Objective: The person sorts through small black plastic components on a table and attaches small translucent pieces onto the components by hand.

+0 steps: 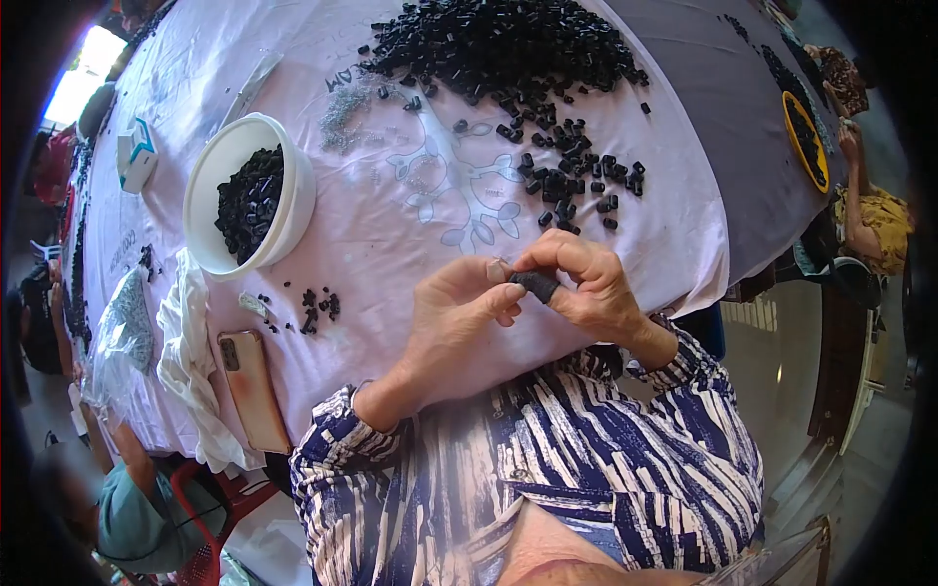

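My left hand (459,301) and my right hand (586,283) meet above the near edge of the cloth-covered table. Both have fingers pinched together, and whatever small piece is between the fingertips is too hidden to name. A dark sleeve-like wrap (535,285) is at the right hand's fingers; it seems to cover a finger. Just beyond the hands lie scattered small black cylindrical pieces (562,186), trailing from a large heap (498,49) of the same pieces. To the left, a white plastic tub (300,210) holds more black pieces (250,205).
Left of my hands lie a phone (254,391), a crumpled white cloth (195,361), a clear plastic bag (125,322) and a few tiny black bits (315,311). A small box (137,156) stands farther off. Other people sit around, one near a yellow tray (821,166) at right.
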Demonstrator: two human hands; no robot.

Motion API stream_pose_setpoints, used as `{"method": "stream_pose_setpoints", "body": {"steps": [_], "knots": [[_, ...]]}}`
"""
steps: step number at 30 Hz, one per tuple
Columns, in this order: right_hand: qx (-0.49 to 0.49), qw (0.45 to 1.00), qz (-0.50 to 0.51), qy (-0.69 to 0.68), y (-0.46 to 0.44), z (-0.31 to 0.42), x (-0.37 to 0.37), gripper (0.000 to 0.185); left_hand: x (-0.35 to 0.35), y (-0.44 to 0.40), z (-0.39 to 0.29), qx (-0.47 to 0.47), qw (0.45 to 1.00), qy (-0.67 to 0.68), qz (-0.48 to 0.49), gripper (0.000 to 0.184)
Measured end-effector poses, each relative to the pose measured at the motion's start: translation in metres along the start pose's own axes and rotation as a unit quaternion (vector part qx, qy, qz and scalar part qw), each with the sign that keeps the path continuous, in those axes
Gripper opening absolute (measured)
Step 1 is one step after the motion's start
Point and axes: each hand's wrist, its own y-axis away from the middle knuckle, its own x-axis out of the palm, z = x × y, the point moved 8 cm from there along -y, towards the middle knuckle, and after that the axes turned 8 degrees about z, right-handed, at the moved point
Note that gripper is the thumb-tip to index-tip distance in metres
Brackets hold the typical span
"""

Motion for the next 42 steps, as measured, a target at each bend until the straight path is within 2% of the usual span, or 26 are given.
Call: {"method": "stream_pose_setpoints", "body": {"steps": [3, 6, 9, 12, 13, 15, 19, 21, 25, 28, 31, 37, 42], "knots": [[-0.075, 0.997, 0.002, 0.028, 0.002, 0.009, 0.002, 0.020, -0.002, 0.000, 0.003, -0.015, 1.000, -0.003, 0.002, 0.014], [-0.070, 0.997, 0.013, 0.023, 0.005, 0.013, 0.002, 0.021, -0.001, 0.002, 0.003, -0.034, 0.999, -0.008, -0.001, 0.014], [-0.059, 0.995, 0.059, -0.059, 0.006, 0.006, -0.002, 0.023, -0.002, 0.002, 0.006, -0.044, 0.999, -0.008, 0.006, 0.013], [-0.125, 0.991, -0.023, 0.048, -0.008, 0.020, -0.021, 0.023, -0.003, 0.004, 0.002, -0.032, 0.999, 0.016, 0.005, 0.013], [-0.112, 0.990, -0.040, 0.070, -0.014, 0.015, -0.026, 0.022, -0.003, 0.004, 0.000, -0.025, 0.999, 0.029, 0.003, 0.013], [-0.094, 0.987, -0.048, 0.121, -0.030, 0.012, -0.032, 0.020, -0.004, 0.005, -0.005, 0.012, 1.000, 0.004, -0.005, 0.013], [-0.142, 0.952, -0.039, 0.268, -0.059, 0.006, -0.025, 0.024, -0.008, 0.006, -0.023, 0.088, 0.994, -0.052, -0.038, 0.014], [-0.152, 0.928, -0.030, 0.340, -0.067, 0.003, -0.020, 0.027, -0.014, 0.006, -0.024, 0.081, 0.994, -0.037, -0.068, 0.013], [-0.129, 0.908, -0.006, 0.399, -0.074, -0.007, -0.010, 0.029, -0.025, 0.004, -0.019, 0.048, 0.991, -0.037, -0.121, 0.012], [-0.159, 0.889, -0.022, 0.428, -0.073, -0.006, -0.007, 0.028, -0.028, 0.003, -0.019, 0.048, 0.990, -0.036, -0.130, 0.011], [-0.180, 0.891, -0.031, 0.416, -0.069, 0.002, -0.009, 0.027, -0.030, 0.004, -0.020, 0.039, 0.987, -0.044, -0.149, 0.010], [-0.248, 0.901, -0.015, 0.356, -0.048, 0.044, -0.001, 0.024, -0.030, 0.005, -0.017, 0.061, 0.988, -0.060, -0.129, 0.012], [-0.254, 0.883, 0.022, 0.393, -0.039, 0.050, 0.012, 0.021, -0.027, 0.007, -0.016, 0.083, 0.984, -0.096, -0.125, 0.012]]}}
